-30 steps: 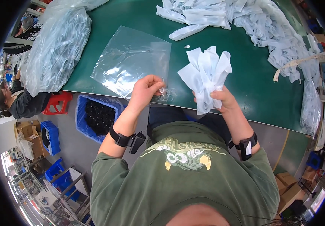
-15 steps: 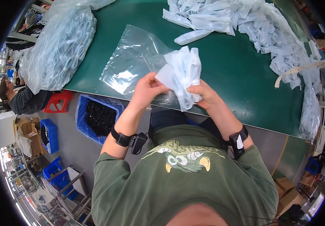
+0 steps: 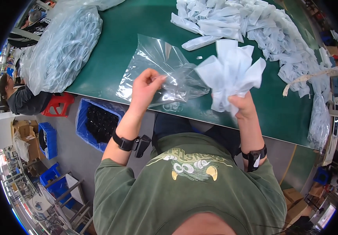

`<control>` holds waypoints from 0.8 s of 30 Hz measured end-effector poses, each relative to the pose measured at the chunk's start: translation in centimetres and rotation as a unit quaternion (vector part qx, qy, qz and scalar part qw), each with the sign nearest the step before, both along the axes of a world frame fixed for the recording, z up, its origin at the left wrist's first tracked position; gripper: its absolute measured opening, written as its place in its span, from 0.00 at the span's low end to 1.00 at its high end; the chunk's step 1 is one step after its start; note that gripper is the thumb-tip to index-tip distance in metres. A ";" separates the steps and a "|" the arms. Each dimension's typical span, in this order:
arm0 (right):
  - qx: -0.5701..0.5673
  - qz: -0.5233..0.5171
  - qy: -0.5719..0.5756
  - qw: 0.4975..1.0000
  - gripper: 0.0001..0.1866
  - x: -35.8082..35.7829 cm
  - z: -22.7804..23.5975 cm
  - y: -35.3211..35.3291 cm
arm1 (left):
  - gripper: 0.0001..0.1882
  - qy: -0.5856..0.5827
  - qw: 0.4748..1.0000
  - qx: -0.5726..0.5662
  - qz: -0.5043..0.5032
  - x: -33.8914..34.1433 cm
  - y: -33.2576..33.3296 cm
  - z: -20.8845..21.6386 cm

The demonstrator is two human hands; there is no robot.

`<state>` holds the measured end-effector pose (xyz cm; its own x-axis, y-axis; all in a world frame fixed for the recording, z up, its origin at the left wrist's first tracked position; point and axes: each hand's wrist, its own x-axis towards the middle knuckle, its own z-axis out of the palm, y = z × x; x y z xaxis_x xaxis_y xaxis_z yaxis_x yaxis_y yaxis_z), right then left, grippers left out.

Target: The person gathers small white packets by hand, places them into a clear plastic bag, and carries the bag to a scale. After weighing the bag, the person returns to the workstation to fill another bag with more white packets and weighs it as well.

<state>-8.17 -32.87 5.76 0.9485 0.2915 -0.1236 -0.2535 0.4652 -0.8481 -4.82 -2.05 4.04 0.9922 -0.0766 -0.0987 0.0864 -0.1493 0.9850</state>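
Head view: the white bundle (image 3: 231, 66) was gripped at its lower end by the closed right hand (image 3: 242, 105), above the green table (image 3: 280, 113). Just left, the clear bag (image 3: 177, 84) was pinched between the left hand's (image 3: 148, 85) thumb and curled fingers. Beyond, a white heap (image 3: 270, 29) was spread; a filled sack (image 3: 65, 51) was set leftward.

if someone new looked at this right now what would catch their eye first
Probably the fanned pale bundle in the right hand, with the shiny clear plastic bag by the left hand. Next, the bulging bag of pale loops at the green table's left end, and the long pale heap along its far right.
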 end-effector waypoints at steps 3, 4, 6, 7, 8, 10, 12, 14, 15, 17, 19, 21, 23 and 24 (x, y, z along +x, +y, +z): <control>-0.086 -0.017 -0.047 0.995 0.43 -0.3 1.1 2.8 | 0.07 0.011 0.997 -0.072 0.007 0.9 -2.7 0.7; -0.200 -0.007 -0.118 0.973 0.44 0.4 0.5 3.6 | 0.06 0.018 0.994 -0.108 0.014 1.2 -3.3 1.1; -0.311 0.001 -0.189 0.932 0.45 1.1 -0.6 4.2 | 0.05 0.022 0.993 -0.115 0.010 1.7 -3.5 2.1; -0.416 0.027 -0.238 0.877 0.46 1.3 -1.4 4.3 | 0.04 0.029 0.992 -0.122 0.011 2.0 -3.5 2.6; -0.515 0.053 -0.282 0.808 0.47 1.5 -2.0 4.4 | 0.03 0.037 0.991 -0.129 0.012 2.2 -3.6 2.9; -0.602 0.079 -0.323 0.726 0.49 1.9 -2.2 5.0 | 0.04 0.021 0.998 -0.052 -0.017 2.5 -3.4 3.0; -0.612 0.118 -0.318 0.715 0.50 2.5 -2.2 5.7 | 0.07 -0.006 0.992 0.100 -0.078 2.6 -3.2 3.2; -0.618 0.135 -0.315 0.708 0.51 3.6 -2.4 5.5 | 0.09 -0.028 0.984 0.149 -0.091 1.8 -2.9 4.2; -0.576 0.118 -0.264 0.764 0.51 4.6 -2.7 4.8 | 0.11 -0.049 0.974 0.196 -0.105 1.2 -2.9 4.9; -0.480 0.080 -0.158 0.859 0.51 5.9 -2.7 4.2 | 0.12 -0.072 0.960 0.242 -0.119 0.6 -2.8 5.6; -0.537 0.085 -0.190 0.818 0.51 5.8 -2.2 5.5 | 0.14 -0.072 0.950 0.277 -0.124 0.3 -2.9 5.9; -0.640 0.095 -0.252 0.720 0.51 5.5 -1.1 8.1 | 0.14 -0.072 0.945 0.295 -0.119 0.1 -3.5 6.4; -0.604 0.071 -0.364 0.705 0.50 5.5 -4.2 10.7 | 0.13 -0.134 0.924 0.343 -0.102 -0.1 -6.1 6.6; -0.560 0.048 -0.469 0.682 0.50 5.6 -5.0 12.0 | 0.13 -0.135 0.925 0.343 -0.097 -0.2 -7.0 5.8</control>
